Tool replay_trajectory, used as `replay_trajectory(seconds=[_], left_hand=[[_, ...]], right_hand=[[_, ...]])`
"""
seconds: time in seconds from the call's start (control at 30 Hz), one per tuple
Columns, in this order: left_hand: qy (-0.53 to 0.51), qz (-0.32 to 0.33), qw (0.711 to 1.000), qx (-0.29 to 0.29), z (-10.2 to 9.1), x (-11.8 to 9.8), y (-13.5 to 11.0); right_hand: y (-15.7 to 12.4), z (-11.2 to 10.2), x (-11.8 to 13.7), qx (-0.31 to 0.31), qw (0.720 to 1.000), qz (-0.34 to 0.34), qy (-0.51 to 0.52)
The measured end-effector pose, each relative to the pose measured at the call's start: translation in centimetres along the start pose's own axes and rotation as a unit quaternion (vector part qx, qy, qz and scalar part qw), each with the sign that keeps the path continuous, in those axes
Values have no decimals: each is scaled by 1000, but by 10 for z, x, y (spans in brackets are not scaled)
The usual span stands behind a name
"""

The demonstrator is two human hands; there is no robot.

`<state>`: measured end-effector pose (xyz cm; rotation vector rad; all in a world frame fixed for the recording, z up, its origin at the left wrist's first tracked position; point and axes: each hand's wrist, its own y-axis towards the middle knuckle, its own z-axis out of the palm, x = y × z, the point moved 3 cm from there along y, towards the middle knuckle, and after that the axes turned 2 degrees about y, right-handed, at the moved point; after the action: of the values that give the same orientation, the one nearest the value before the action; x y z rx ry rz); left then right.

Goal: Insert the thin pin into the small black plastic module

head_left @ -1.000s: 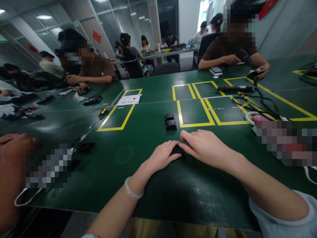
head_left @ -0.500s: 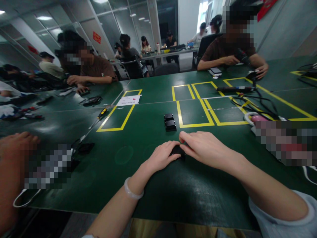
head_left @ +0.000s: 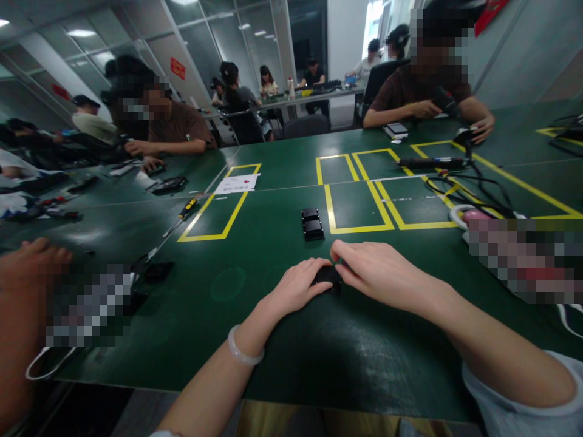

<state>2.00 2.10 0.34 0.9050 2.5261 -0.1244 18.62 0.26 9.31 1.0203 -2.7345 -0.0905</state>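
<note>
A small black part [head_left: 327, 277] lies on the green table [head_left: 282, 340], right in front of me. My left hand [head_left: 298, 285] rests over its left side with the fingers curled onto it. My right hand [head_left: 380, 270] covers its right side, fingers pressed together on it. Most of the part is hidden under the two hands. A white bangle [head_left: 241, 351] sits on my left wrist. Two more black parts [head_left: 312, 223] lie stacked end to end a little farther out, beside a yellow taped box [head_left: 357, 206].
A screwdriver [head_left: 182, 215] lies at the left yellow box, with a white paper sheet [head_left: 239, 183] beyond it. Cables [head_left: 464, 188] and a long tool [head_left: 430, 162] sit at the right. Other people work across the table; another person's hand [head_left: 27, 267] is at my left.
Almost nothing has changed; both hands stay on the small black part, with only a slight shift of the fingers.
</note>
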Motion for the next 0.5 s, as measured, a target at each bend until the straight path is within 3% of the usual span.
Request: replay_trajectory(seconds=[0.5], left_hand=[[-1, -4, 1000, 5, -1, 0, 0]], right_hand=[[0, 1, -3, 4, 1000, 5, -23]])
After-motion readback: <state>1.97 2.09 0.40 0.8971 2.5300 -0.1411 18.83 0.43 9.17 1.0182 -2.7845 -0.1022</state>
